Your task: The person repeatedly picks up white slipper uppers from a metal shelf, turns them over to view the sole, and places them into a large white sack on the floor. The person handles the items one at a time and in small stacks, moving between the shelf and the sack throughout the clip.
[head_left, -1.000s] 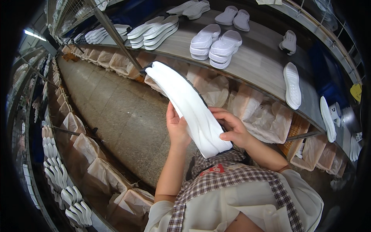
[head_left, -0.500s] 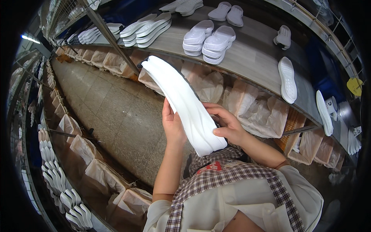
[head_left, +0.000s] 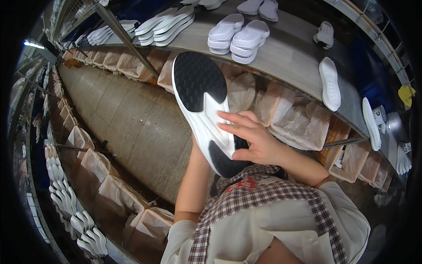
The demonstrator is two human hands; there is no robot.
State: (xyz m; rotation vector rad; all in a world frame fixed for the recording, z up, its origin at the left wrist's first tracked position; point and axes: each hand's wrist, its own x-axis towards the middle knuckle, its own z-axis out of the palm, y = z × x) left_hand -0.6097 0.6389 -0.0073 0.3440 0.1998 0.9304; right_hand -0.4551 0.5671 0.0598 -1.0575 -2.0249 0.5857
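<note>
Fingers of the right hand (head_left: 258, 140) are spread over the sole's (head_left: 209, 116) white middle, out front of the apron (head_left: 272, 199). Left hand's (head_left: 197, 147) mostly hidden, can't tell its grip; probably propping the sole tread-side up.

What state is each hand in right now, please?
Left hand: mostly hidden behind the black-and-white shoe sole; its grip cannot be told.
Right hand: open, fingers spread, fingertips touching the sole.
</note>
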